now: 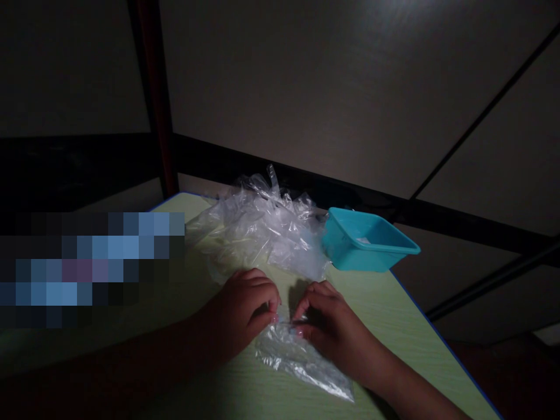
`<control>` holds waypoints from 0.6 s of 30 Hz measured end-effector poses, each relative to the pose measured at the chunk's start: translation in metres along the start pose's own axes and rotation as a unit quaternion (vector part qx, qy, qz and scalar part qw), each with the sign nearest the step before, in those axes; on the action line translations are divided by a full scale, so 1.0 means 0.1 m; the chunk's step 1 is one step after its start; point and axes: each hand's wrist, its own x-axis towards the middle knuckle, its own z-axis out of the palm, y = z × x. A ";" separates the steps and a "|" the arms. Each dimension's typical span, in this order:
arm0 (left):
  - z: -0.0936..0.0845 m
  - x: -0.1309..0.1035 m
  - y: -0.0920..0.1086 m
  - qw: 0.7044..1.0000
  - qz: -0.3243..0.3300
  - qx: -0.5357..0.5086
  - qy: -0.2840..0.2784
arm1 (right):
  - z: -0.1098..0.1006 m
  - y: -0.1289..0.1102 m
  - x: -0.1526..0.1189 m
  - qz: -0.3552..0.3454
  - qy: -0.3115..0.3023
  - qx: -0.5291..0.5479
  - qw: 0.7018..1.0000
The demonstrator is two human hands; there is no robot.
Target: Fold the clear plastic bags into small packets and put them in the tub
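Both your hands are down on the pale green desk, and the small clear plastic bag lies flat right under them, well on the near side of the teal tub. Your left hand and your right hand meet at the bag's far edge, fingertips curled in and pinching that edge from either side, so both sets of fingers are clenched on the bag rather than loose. The bag's long axis runs from that pinched edge toward you and off to your right, ending at a corner near the desk's near edge; most of the film therefore lies on the near side of your fingers, under and beside your right wrist. Neither hand is nearer than the other: they sit just about level at the same edge, almost touching. Between your hands and the tub, slightly to the tub's left, sits a crumpled heap of clear plastic bags, apart from the one you hold. The light is very dim, so you can't tell whether the bag's mouth is open or sealed, nor exactly which fingers grip it. Something pale lies inside the tub, too faint to name. A blurred patch covers the desk far to the tub's left.
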 end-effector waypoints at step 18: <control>0.05 -0.01 0.03 0.990 -0.093 -0.101 -0.010 | 0.02 0.01 0.02 0.043 0.012 0.002 0.999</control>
